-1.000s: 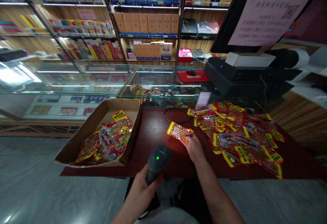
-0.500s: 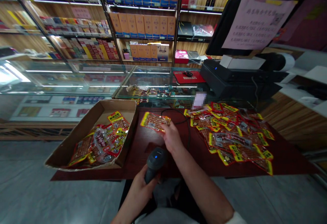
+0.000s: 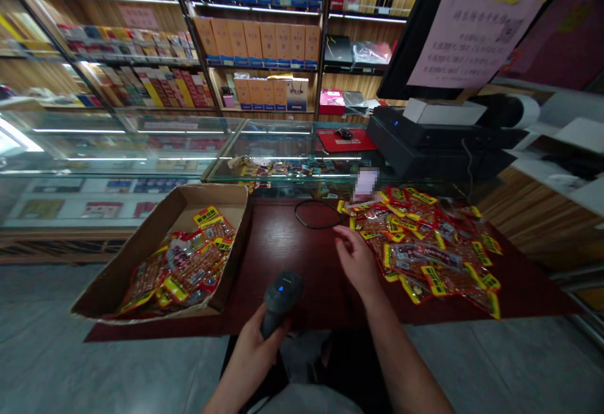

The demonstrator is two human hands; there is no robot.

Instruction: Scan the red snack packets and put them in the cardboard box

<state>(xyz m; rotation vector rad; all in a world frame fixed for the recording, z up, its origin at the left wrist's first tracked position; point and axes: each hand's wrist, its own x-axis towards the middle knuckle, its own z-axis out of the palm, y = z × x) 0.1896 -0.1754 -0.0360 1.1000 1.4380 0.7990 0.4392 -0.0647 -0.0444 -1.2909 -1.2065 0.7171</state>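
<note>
My left hand is wrapped round the handle of a dark barcode scanner with a small blue light, held over the table's near edge. My right hand is over the table with nothing in it, its fingers stretched out and parted from the thumb. It is just left of a spread heap of snack packets with red and yellow wrappers. On the left, an open cardboard box holds several more packets, lying loosely across its bottom.
A black cable loops on the dark red table. Behind is a glass display case with a red mouse pad. A monitor bearing a pink sheet stands at the back right. Stocked shelves line the wall.
The packet that my right hand held has left it, and the top packets in the box look rearranged. My right hand has moved right toward the heap. My left hand still grips the scanner.
</note>
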